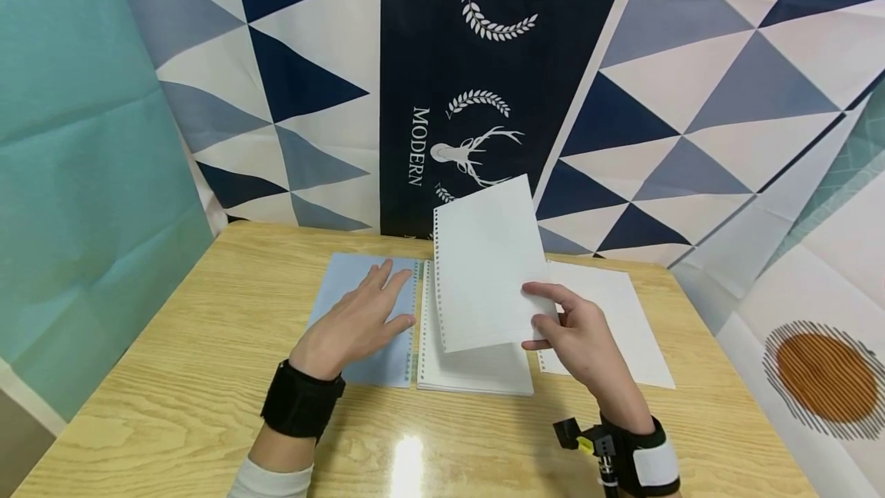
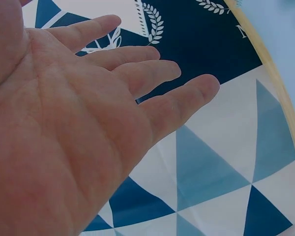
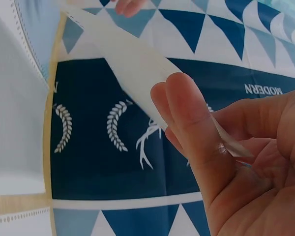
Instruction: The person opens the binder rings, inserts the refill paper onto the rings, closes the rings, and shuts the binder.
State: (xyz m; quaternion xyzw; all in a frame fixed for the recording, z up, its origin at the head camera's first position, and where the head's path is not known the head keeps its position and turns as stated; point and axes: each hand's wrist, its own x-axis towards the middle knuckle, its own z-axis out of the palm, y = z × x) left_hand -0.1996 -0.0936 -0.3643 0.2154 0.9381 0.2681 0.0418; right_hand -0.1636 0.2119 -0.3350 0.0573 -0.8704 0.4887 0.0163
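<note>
Filling the lower right of the right wrist view, the right hand (image 3: 231, 179) is clamping its thumb and fingers on a white hole-punched sheet (image 1: 489, 271); whether it is one leaf or several is not showing clearly. That sheet is tilting up at the centre of the head view, above a white stack of punched paper (image 1: 477, 377). The grip is sitting near its lower right corner, probably to leave the holed left edge free. Left of centre, the left hand (image 1: 358, 320) is spreading its fingers apart over a blue punched cover (image 1: 376, 369), holding nothing; I cannot tell whether it is touching. That cover's holes are facing the stack's, while another white punched sheet (image 1: 618, 313) is lying at centre right; the side-by-side layout is seemingly keeping the pieces separate. Beneath everything, a wooden table (image 1: 180, 383) is spanning the lower frame, and a deer-printed backdrop (image 1: 411, 60) is hanging behind.
</note>
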